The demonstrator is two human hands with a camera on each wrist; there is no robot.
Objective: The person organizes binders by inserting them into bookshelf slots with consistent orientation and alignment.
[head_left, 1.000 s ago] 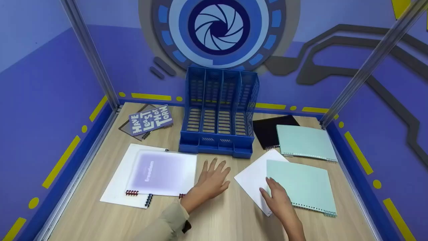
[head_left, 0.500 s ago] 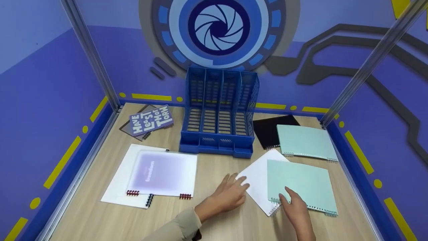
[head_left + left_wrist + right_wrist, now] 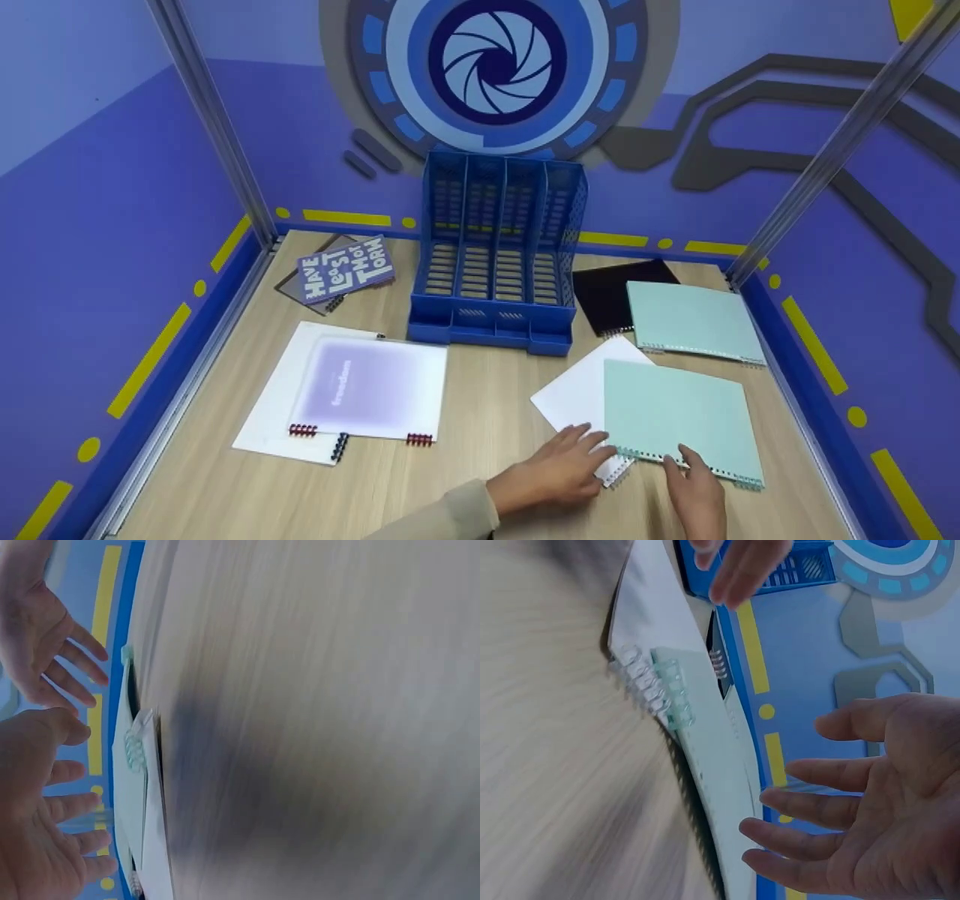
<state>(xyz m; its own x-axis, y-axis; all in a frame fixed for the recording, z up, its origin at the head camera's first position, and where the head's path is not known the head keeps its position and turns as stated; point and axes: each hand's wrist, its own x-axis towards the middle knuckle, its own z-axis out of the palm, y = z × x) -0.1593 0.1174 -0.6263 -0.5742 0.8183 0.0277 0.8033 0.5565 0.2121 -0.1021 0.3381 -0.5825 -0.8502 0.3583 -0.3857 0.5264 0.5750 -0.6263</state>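
A mint-green spiral notebook [image 3: 682, 416] lies at the front right, partly over a white spiral notebook [image 3: 570, 390] turned at an angle. My left hand [image 3: 562, 465] hovers over the white notebook's near edge, its fingertips close to the left end of the green binding. At that binding's middle is my right hand [image 3: 696, 491], thumb and forefinger apart. In the right wrist view the right hand [image 3: 885, 802] has its fingers spread above the green cover, with nothing in the palm. The left wrist view shows the left hand [image 3: 45, 802] with fingers extended, also holding nothing.
A blue four-slot file rack [image 3: 491, 315] stands at the back. A second mint notebook [image 3: 694, 319] overlaps a black notebook [image 3: 600, 296] on the right. Leftward lie a purple-and-white "freedom" notebook [image 3: 375, 390] on a white one [image 3: 274, 412], and a purple lettered notebook [image 3: 345, 268] behind.
My left hand has moved right and toward the front edge, from beside the white notebook to its near corner. My right hand has slid rightward and nearer along the green notebook.
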